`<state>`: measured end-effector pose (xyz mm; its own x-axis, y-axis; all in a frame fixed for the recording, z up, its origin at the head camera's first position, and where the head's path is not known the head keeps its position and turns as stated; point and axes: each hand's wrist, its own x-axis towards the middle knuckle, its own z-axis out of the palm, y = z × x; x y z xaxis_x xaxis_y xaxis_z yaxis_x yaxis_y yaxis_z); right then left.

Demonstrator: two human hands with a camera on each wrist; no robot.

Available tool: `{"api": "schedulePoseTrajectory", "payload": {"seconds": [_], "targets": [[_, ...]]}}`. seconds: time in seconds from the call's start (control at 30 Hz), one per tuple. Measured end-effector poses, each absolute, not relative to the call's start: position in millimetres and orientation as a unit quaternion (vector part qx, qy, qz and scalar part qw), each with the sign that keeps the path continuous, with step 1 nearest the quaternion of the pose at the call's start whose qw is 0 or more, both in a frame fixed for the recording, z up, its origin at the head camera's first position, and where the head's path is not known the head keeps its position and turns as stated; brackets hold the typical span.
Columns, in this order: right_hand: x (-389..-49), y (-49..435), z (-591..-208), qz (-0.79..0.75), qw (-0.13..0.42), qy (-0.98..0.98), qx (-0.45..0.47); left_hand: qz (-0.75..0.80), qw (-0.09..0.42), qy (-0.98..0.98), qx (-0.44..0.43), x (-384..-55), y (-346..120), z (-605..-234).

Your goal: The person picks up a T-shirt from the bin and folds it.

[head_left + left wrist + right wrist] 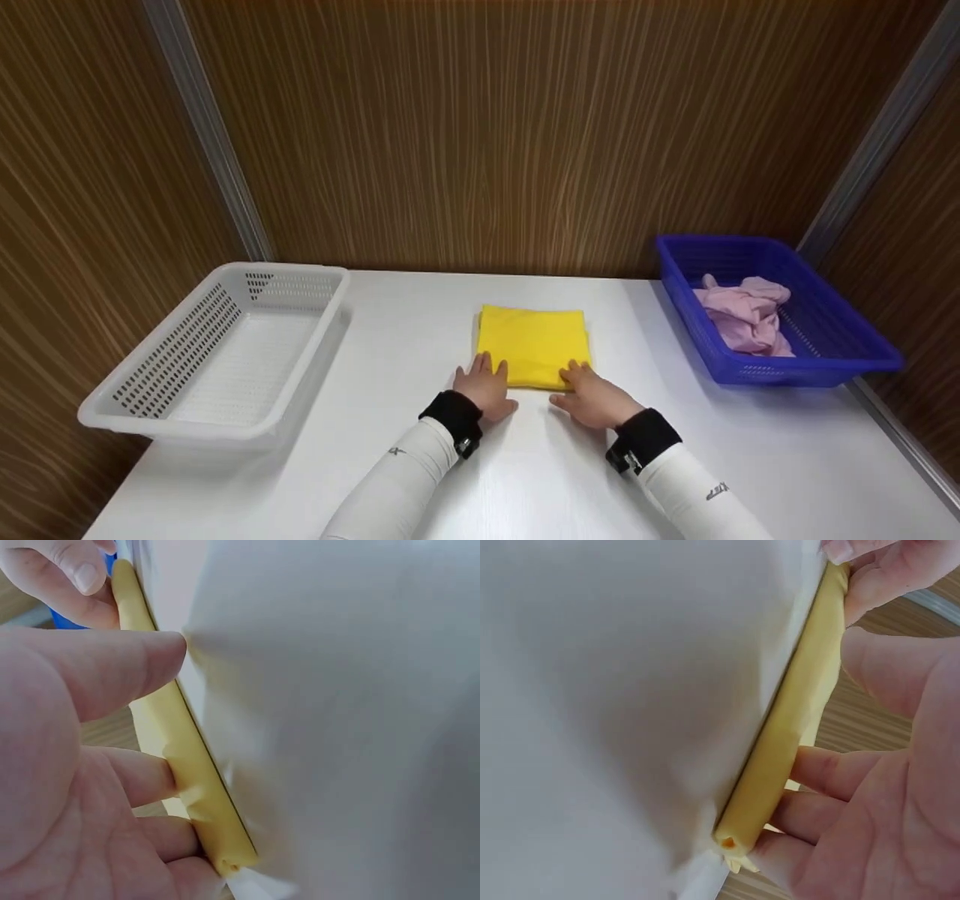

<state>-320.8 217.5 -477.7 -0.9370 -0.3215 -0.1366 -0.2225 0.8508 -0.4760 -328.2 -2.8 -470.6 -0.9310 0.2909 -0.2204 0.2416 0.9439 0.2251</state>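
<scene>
A yellow cloth (532, 341), folded into a flat square of several layers, lies on the white table (495, 480). My left hand (484, 390) rests at its near left corner, with spread fingertips on the cloth's edge. At the near right corner my right hand (596, 396) touches the cloth with its fingertips, thumb off to the side. Both wrist views show the rounded near fold (202, 795) of the cloth against the fingers, and the thumbs held apart from it. Neither hand has its fingers curled round the cloth.
A white perforated basket (300, 375) stands at the left with nothing in it. On the right, a blue basket (810, 367) holds a crumpled pink cloth (746, 315). A wood-grain panel (465, 135) rises behind the table, with more panels at both sides.
</scene>
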Motion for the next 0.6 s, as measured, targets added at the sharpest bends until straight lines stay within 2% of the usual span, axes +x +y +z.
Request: {"api": "schedulePoseTrajectory", "payload": {"seconds": [0.4, 0.5, 0.6], "targets": [[-335, 217, -484, -0.233, 0.09, 0.957, -0.145, 0.113, 0.109, 0.978, 0.138, -336, -2, -471], [-337, 219, -482, -0.244, 0.064, 0.958, -0.135, 0.14, 0.112, 0.974, 0.135, -338, -2, -467], [-341, 221, -477, -0.263, 0.014, 0.958, -0.113, 0.176, 0.081, 0.972, 0.133, -341, 0, -462]]}}
